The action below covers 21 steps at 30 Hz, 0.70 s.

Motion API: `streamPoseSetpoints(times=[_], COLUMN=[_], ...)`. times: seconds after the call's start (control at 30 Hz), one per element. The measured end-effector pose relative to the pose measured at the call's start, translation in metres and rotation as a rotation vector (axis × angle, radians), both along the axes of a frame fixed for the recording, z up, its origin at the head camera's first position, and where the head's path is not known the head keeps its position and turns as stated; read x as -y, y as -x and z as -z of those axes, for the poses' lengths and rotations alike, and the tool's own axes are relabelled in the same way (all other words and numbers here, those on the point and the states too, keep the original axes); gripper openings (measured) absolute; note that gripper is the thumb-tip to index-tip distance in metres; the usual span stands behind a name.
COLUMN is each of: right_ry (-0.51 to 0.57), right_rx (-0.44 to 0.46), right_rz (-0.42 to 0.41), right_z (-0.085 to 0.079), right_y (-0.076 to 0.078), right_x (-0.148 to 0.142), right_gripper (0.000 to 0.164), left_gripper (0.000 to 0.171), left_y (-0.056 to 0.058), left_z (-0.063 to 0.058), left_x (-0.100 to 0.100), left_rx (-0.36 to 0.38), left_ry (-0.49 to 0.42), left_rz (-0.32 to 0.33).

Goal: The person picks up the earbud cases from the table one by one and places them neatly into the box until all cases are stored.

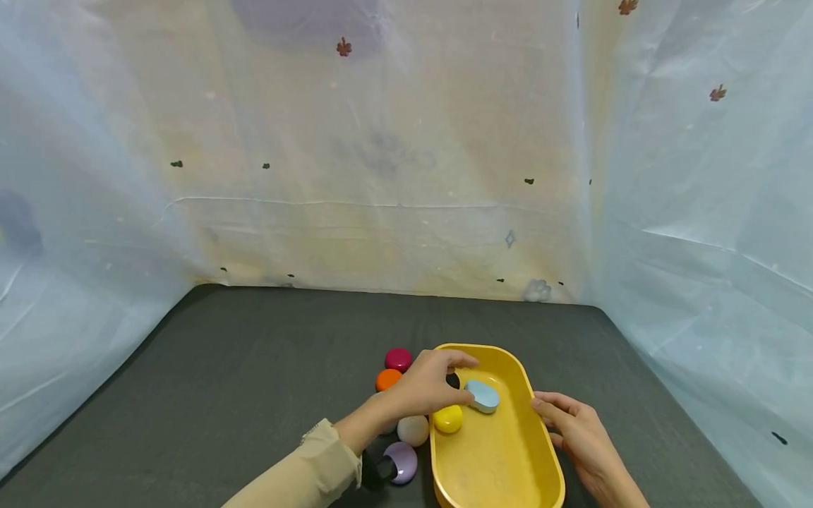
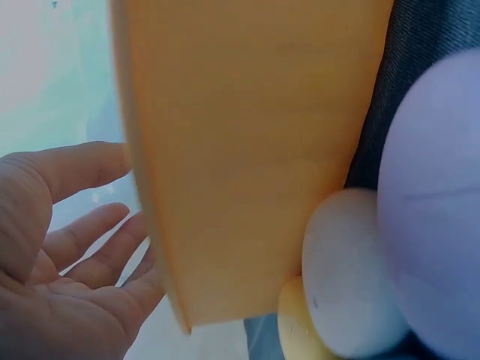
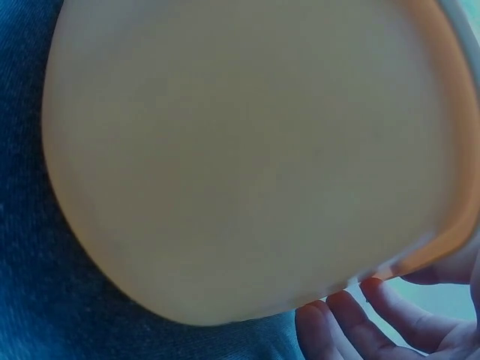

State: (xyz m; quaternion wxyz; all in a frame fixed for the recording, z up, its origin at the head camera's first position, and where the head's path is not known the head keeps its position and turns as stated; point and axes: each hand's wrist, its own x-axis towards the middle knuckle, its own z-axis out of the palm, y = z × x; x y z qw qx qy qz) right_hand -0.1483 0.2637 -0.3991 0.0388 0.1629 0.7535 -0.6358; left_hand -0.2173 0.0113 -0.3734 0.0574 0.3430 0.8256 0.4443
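Observation:
A yellow tray (image 1: 502, 458) stands in front of me in the head view. Inside lie a light blue oval piece (image 1: 483, 396), a yellow rounded piece (image 1: 448, 419) and a black piece (image 1: 453, 381), partly hidden by my left hand (image 1: 432, 384). That hand reaches over the tray's left rim with thumb and index finger apart, the thumb tip close to the blue piece. In the left wrist view its fingers (image 2: 97, 255) are spread loosely beside the rim. My right hand (image 1: 581, 434) grips the right rim, thumb on top; its fingers (image 3: 360, 322) touch the outer wall.
Left of the tray several rounded pieces sit in a row: crimson (image 1: 398, 359), orange (image 1: 388, 379), off-white (image 1: 413, 430) and purple (image 1: 402, 462), partly behind my left forearm. Dark grey cloth (image 1: 254, 367) covers the table. Pale patterned sheets (image 1: 394, 155) hang around it.

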Motion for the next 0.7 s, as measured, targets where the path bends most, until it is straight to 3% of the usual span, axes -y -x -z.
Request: streamPoseSetpoints(times=[0.27,0.7], right_ry=[0.008,0.010], right_rx=[0.013,0.035], right_rz=[-0.013,-0.018], right_z=[0.000,0.000], right_y=[0.000,0.000], right_x=[-0.001,0.000], right_gripper=[0.049,0.049], left_gripper=[0.045,0.040], left_y=[-0.007,-0.017], left_z=[-0.004,-0.006], left_x=[0.026,0.064], left_rx=[0.061,0.032], left_ry=[-0.117,-0.160], left_rz=[-0.044,-0.141])
